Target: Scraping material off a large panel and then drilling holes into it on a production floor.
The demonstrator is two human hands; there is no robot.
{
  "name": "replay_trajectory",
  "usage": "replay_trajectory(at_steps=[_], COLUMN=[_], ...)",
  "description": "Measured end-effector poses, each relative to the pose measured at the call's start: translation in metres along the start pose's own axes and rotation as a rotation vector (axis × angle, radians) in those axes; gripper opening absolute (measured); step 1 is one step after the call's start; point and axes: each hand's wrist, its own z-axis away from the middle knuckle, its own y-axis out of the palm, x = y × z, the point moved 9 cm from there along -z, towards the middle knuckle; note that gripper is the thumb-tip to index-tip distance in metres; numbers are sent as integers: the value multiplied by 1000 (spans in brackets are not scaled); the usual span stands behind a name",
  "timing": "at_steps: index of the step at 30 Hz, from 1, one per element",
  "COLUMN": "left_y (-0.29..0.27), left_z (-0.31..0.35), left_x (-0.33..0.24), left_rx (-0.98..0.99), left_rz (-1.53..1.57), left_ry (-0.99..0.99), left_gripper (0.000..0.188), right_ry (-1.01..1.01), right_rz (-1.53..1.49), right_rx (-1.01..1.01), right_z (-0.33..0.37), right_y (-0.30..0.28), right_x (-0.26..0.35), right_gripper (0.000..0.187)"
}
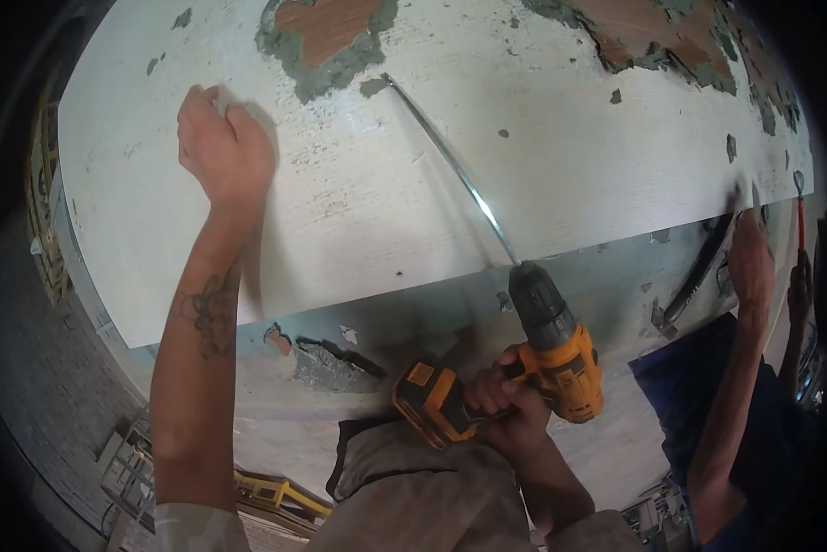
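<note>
My right hand (510,400) is wrapped round the grip of an orange and black cordless drill (561,368). From its chuck a long, thin metal bit (469,189) slants up and away over a white board (340,230). The bit's tip is by a small grey patch; I cannot tell whether it touches. Farther left, my left hand (225,152) rests on or just above the board with its fingers curled together. Whatever those fingers hold, if anything, is hidden. Near the board's far edge is a rough grey patch (317,83) with a brown middle.
A larger brown and grey patch (653,41) covers the far right. At right, a co-worker's hand (752,262) is beside a dark, hammer-like tool (694,276); beyond is a red-handled tool (801,221). Grey debris (335,366) lies below the board's near edge, and a yellow object (280,492) stands lower left.
</note>
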Motion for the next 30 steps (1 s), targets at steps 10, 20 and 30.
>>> replay_trajectory(at_steps=[10, 20, 30], left_y=[0, -5, -6], left_z=[1, 1, 2], left_x=[-1, -2, -4], left_rx=[5, -4, -8], left_rz=[-33, -51, -28], left_ry=[-13, -7, -22], left_gripper=[43, 42, 48], right_ry=[-7, 4, 12], right_rz=[201, 194, -10], right_rx=[-102, -212, -145], right_z=[15, 31, 9], right_y=[24, 46, 20], right_x=[16, 6, -40], right_gripper=[34, 34, 31])
